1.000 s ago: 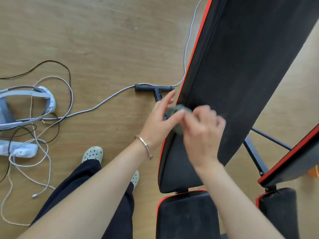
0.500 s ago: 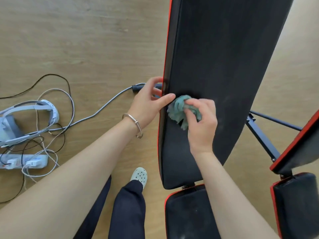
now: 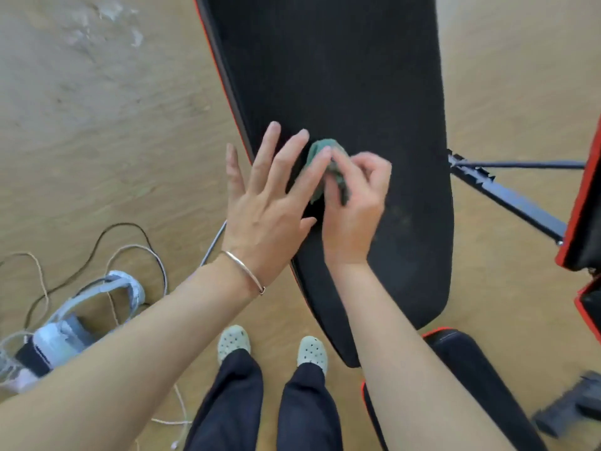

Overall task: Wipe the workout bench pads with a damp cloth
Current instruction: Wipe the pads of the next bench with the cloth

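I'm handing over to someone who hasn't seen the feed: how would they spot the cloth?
Find the long black back pad with red piping, running up the middle of the view. Partway down it, the right hand pinches a small bunched cloth. It is the only teal thing against the black padding.

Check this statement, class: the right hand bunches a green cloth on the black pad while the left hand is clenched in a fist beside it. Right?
Not quite. In the head view the left hand is open with fingers spread, not clenched. The right hand does bunch the green cloth on the black pad.
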